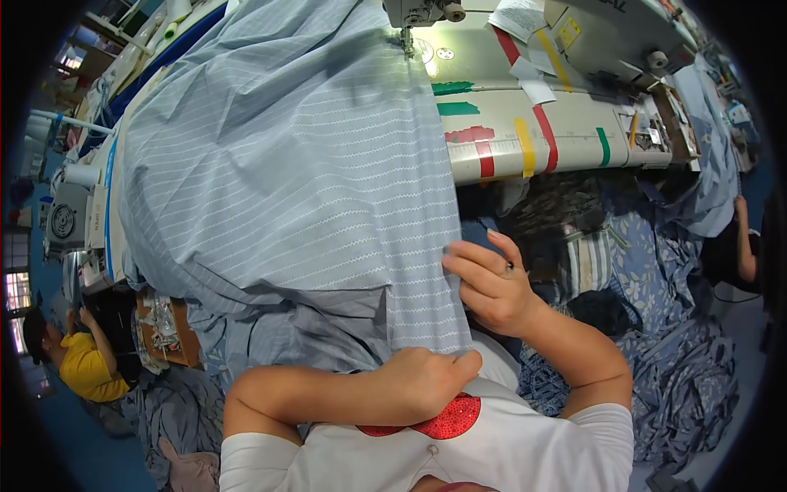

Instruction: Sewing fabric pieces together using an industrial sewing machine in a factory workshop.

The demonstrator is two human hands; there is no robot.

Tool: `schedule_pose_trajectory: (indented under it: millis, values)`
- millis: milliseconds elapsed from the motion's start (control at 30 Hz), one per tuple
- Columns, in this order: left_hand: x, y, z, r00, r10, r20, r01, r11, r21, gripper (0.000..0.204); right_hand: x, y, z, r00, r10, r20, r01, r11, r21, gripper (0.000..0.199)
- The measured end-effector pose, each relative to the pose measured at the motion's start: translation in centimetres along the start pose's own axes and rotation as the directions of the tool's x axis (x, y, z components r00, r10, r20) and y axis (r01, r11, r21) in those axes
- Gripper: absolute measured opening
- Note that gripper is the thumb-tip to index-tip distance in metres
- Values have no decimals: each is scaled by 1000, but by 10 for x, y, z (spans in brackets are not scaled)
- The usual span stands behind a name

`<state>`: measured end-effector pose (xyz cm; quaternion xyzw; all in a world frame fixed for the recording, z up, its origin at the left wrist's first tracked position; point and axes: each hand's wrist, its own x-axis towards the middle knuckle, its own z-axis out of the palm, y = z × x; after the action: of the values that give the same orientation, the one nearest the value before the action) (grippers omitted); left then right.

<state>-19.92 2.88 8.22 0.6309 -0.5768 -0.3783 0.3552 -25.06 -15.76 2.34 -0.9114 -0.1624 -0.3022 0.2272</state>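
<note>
A light blue fabric (pixel 311 180) with white zigzag stripes spreads over the sewing machine's bed and hangs down toward me. Its long right edge is folded into a band (pixel 422 230) that runs up to the presser foot (pixel 407 43). My left hand (pixel 430 379) is closed in a fist on the near end of this band, close to my body. By the fabric's right edge is my right hand (pixel 496 287), thumb apart and fingers loosely bent. Its slightly blurred fingertips are at the edge, but no grip shows. A ring (pixel 509 266) is on one of its fingers.
Coloured tape strips (pixel 525 148) mark the machine bed at right. Beyond the bed's corner is a small tray (pixel 648 131) of bits. Heaped blue patterned cloth (pixel 672 361) lies at lower right, more cloth (pixel 176 410) at lower left. A person in yellow (pixel 86 361) sits far left.
</note>
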Motion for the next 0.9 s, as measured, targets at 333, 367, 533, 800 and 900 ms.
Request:
schedule_pose_trajectory:
  millis: [333, 367, 533, 800, 900]
  values:
    - [-24, -133, -150, 555, -184, -811, 784, 442, 436, 64, 6, 0, 3, 993, 27, 119, -41, 993, 115, 13]
    - [-31, -136, -162, 518, -158, -840, 813, 397, 426, 62, 6, 0, 4, 992, 26, 120, -39, 993, 114, 13]
    - [-38, -146, -167, 582, -82, -809, 774, 363, 519, 61, 5, 0, 10, 990, 65, 125, -81, 989, 123, 12]
    - [64, -115, -211, 676, 37, -736, 462, 757, 462, 56, -3, 4, 9, 978, 123, 170, -137, 988, 74, 10]
    - [139, -160, -243, 554, 145, -820, 559, 665, 495, 53, 3, -1, 9, 977, 116, 180, -131, 989, 69, 8]
